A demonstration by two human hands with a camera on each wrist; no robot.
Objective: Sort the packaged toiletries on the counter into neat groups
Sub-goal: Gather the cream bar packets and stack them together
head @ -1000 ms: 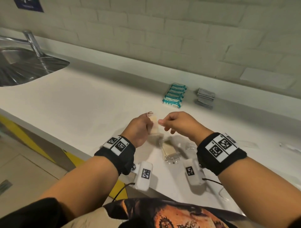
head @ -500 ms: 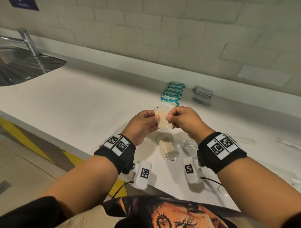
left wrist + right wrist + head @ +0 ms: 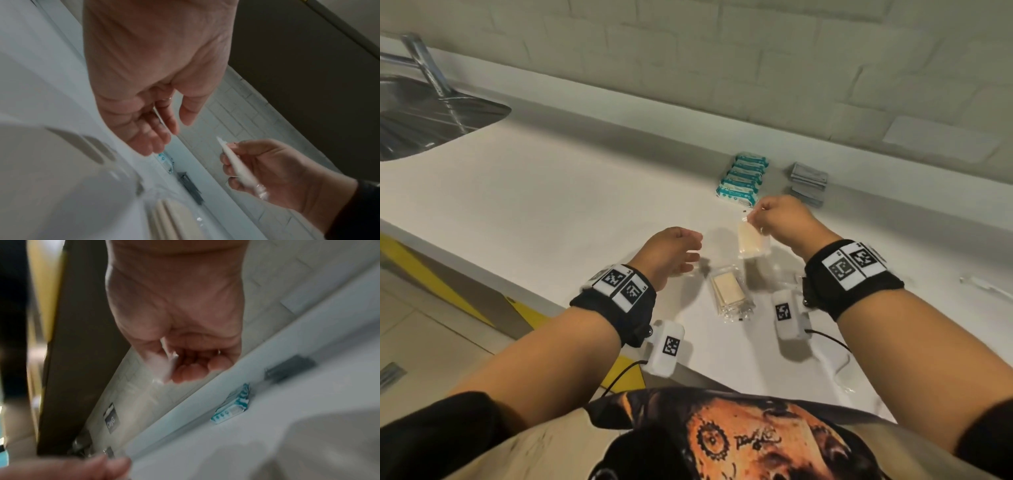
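My right hand [image 3: 755, 216] pinches the top edge of a flat beige packet [image 3: 751, 241] in clear wrap, which hangs above the white counter [image 3: 571, 205]. The left wrist view shows the packet [image 3: 236, 164] edge-on in those fingers, and the right wrist view shows its wrap [image 3: 170, 365] inside my right hand [image 3: 185, 368]. My left hand [image 3: 690, 250] hovers to its left, fingers loosely curled and holding nothing; the left wrist view shows this hand [image 3: 172, 129] the same way. A small stack of like beige packets [image 3: 729, 291] lies below, between my wrists.
A row of teal packs [image 3: 743, 178] and a pile of grey sachets [image 3: 808, 181] lie side by side near the back wall. A steel sink [image 3: 431, 113] with a tap sits at far left. Clear wrapped items [image 3: 983, 287] lie at the right. The counter's front edge runs close to my body.
Both hands held the beige packet together before. My left hand has let go and dropped back to the left, while my right hand has carried the packet up and to the right.
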